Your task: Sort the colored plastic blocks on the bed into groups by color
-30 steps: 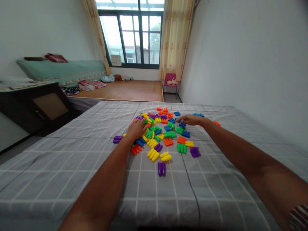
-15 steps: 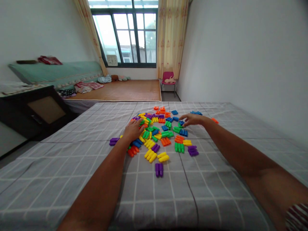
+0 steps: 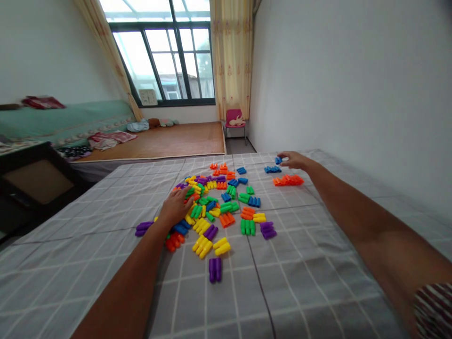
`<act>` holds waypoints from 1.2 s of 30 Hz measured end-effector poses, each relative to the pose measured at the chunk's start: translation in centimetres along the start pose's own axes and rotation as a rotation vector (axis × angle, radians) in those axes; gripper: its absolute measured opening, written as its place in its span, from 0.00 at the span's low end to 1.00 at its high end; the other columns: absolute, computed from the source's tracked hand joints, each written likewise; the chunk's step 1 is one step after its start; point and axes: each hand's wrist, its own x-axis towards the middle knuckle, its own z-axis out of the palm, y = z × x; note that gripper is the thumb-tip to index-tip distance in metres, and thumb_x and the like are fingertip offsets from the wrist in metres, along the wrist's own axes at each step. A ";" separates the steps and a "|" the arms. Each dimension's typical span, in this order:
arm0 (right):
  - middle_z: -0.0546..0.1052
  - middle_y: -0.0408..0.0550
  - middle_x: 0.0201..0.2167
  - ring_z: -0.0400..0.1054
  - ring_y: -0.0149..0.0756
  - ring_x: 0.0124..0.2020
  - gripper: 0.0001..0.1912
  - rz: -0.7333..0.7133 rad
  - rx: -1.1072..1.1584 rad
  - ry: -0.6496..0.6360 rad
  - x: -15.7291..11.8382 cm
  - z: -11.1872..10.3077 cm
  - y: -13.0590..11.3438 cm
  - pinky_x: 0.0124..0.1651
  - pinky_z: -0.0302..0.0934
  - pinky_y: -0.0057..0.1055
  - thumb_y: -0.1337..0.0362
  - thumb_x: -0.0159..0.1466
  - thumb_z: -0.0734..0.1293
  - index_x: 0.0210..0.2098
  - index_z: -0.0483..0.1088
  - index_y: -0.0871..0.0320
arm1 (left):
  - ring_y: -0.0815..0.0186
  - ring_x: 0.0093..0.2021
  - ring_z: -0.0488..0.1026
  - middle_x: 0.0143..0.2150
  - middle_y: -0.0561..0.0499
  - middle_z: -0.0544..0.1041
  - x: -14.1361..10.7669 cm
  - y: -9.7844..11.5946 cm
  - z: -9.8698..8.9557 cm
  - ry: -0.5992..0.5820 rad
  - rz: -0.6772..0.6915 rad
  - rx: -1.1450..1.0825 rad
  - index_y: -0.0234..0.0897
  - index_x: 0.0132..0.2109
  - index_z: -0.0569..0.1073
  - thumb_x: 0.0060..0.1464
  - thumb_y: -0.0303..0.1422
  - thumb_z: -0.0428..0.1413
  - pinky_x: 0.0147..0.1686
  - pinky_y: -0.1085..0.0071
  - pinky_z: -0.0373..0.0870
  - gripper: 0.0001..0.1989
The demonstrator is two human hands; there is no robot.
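A grey, white-lined fabric cover [image 3: 310,263] is supporting multicoloured plastic tubular pieces [image 3: 230,207] before a dark-framed glass window [image 3: 165,61]. A square white clock [image 3: 148,97] is showing illegible markings. My right hand [image 3: 295,160] is pinching a blue tubular piece [image 3: 278,160] near a blue row [image 3: 272,169]. My left hand [image 3: 173,206] is hiding others; I cannot tell its grip.

A striped sleeve [image 3: 434,310], dark maroon with thin whitish lines, shows on the right arm [image 3: 353,226]. Beyond its edge the arm is bare to the fingers [image 3: 285,154]; the left forearm [image 3: 136,278] is bare too.
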 end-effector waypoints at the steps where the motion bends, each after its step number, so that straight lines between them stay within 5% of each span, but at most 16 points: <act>1: 0.77 0.52 0.51 0.72 0.42 0.46 0.24 0.034 -0.102 0.017 0.4 -0.5 1.1 0.44 0.68 0.32 0.66 0.54 0.69 0.51 0.74 0.57 | 0.55 0.62 0.65 0.61 0.46 0.71 0.0 -0.1 0.1 0.000 -0.001 0.002 0.41 0.62 0.64 0.62 0.42 0.46 0.62 0.58 0.61 0.24; 6: 0.78 0.50 0.49 0.71 0.42 0.50 0.24 0.083 -0.405 0.006 1.8 0.3 4.5 0.50 0.64 0.30 0.69 0.52 0.69 0.49 0.76 0.55 | 0.56 0.61 0.66 0.61 0.48 0.71 -0.1 -0.2 0.1 0.018 -0.010 -0.039 0.44 0.61 0.66 0.61 0.42 0.47 0.61 0.58 0.63 0.23; 13: 0.79 0.49 0.49 0.73 0.43 0.48 0.28 0.099 -0.439 -0.103 3.1 2.5 5.6 0.46 0.65 0.31 0.70 0.49 0.68 0.50 0.76 0.53 | 0.56 0.61 0.66 0.60 0.48 0.72 -0.2 0.2 -0.3 0.017 -0.028 -0.054 0.45 0.60 0.66 0.60 0.42 0.48 0.60 0.59 0.64 0.23; 20: 0.76 0.55 0.53 0.72 0.49 0.50 0.33 0.159 -0.366 -0.124 2.7 2.1 5.3 0.50 0.65 0.36 0.71 0.50 0.70 0.57 0.71 0.60 | 0.56 0.61 0.66 0.59 0.47 0.72 -0.2 0.2 -0.2 0.010 -0.023 -0.026 0.43 0.62 0.65 0.61 0.42 0.47 0.61 0.59 0.63 0.24; 25: 0.73 0.54 0.56 0.71 0.43 0.52 0.28 -0.023 -0.379 -0.002 1.1 1.9 0.9 0.54 0.62 0.34 0.71 0.56 0.67 0.57 0.70 0.59 | 0.55 0.61 0.65 0.60 0.47 0.72 -0.2 0.6 -0.3 0.011 -0.028 -0.032 0.43 0.61 0.66 0.61 0.41 0.48 0.61 0.58 0.62 0.23; 30: 0.79 0.45 0.48 0.74 0.37 0.44 0.19 -0.336 -0.219 -0.135 -1.7 4.4 -6.5 0.50 0.64 0.32 0.65 0.61 0.65 0.52 0.73 0.52 | 0.57 0.61 0.65 0.59 0.49 0.73 -0.3 0.6 -0.3 0.021 -0.015 -0.072 0.44 0.61 0.67 0.62 0.39 0.47 0.62 0.58 0.61 0.22; 36: 0.78 0.50 0.50 0.74 0.39 0.44 0.18 -0.388 -0.245 -0.181 -2.6 8.4 -11.8 0.49 0.65 0.33 0.66 0.62 0.65 0.52 0.73 0.55 | 0.60 0.54 0.72 0.55 0.49 0.76 -0.3 0.2 -0.8 0.054 -0.061 -0.234 0.42 0.59 0.70 0.61 0.34 0.46 0.56 0.62 0.67 0.21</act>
